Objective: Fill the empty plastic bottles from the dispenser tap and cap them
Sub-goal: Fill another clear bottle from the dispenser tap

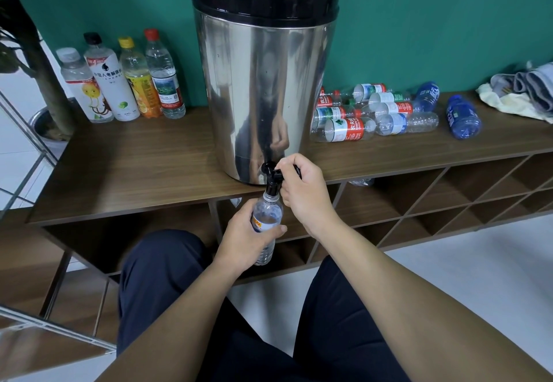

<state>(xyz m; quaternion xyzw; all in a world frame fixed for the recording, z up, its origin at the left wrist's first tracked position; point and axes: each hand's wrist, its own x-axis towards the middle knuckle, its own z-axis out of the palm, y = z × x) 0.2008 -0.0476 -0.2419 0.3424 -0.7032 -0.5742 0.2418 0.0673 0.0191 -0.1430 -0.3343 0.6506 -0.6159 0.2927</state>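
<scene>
Now filling: left hand (245,239) grips the bottle (266,220) under the tap (270,173) at the shelf's (149,172) front edge, right hand (302,190) curled round its lever; next, shut off and cap

Both forearms are bare, with no sleeves, watch or rings showing on the left hand (244,239) or right hand (305,193). Dark navy trousers (158,277), seemingly smooth fabric, cover both legs.
</scene>
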